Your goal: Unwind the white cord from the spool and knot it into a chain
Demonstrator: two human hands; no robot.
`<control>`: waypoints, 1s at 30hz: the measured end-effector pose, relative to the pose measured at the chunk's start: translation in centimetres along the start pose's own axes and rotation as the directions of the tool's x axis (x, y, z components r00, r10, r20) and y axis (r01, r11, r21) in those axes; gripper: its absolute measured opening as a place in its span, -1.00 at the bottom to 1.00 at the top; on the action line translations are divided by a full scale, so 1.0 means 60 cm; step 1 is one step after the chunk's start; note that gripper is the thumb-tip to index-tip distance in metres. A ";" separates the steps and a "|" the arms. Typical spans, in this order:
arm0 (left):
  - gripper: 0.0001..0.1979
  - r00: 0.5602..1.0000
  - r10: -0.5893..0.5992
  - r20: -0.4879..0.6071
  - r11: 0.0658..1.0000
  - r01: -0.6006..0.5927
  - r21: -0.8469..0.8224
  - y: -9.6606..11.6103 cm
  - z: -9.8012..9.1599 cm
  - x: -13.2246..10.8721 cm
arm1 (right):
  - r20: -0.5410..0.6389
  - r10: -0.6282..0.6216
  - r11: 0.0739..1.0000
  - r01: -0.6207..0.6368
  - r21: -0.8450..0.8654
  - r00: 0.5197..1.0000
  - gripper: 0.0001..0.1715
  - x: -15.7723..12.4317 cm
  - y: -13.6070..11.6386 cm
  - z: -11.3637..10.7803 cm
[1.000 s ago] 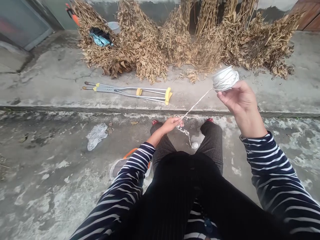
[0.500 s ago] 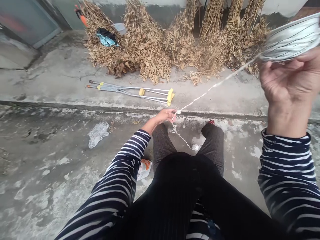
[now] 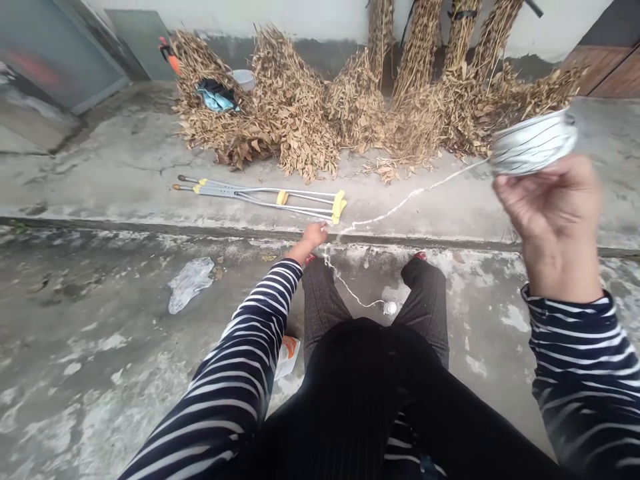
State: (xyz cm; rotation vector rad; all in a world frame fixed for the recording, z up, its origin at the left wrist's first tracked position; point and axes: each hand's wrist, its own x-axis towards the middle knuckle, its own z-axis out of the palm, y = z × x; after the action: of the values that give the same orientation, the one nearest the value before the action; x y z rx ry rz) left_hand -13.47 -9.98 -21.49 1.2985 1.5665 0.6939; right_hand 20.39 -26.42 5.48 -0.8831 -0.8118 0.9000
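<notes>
At the right, raised high, my right hand (image 3: 555, 213) grips a thick roll of white string (image 3: 533, 143) with dark lines across it. From the roll a white strand (image 3: 415, 193) runs slack down to the left, towards my left hand (image 3: 315, 235). That hand is closed in a pinch on the strand, above my knee. Below it the string hangs in small loops and trails to a small white ball of string (image 3: 389, 307) low between my legs. The fingertips of my left hand are small and partly hidden.
A pair of crutches (image 3: 260, 195) lies on the raised concrete step. Dried plant bundles (image 3: 300, 113) lean along the wall. On the lower ground are a clear plastic bag (image 3: 191, 283) and a white and orange packet (image 3: 287, 357) beside my left leg.
My right hand with the roll has come lower and inward to the left. The left hand has moved slightly left. The strand between them has gone from taut to slack.
</notes>
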 end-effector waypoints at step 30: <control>-0.79 0.846 0.441 0.299 0.817 -0.241 -0.524 0.135 0.163 -0.205 | 0.184 0.521 0.851 -0.523 -0.039 0.834 -0.52 -0.096 0.193 -0.018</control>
State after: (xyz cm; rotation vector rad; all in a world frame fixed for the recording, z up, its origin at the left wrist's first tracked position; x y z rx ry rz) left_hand -1.43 -20.82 -14.42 1.2626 0.7521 0.8965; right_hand 15.57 -27.93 -6.51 -1.0422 -0.7326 1.4899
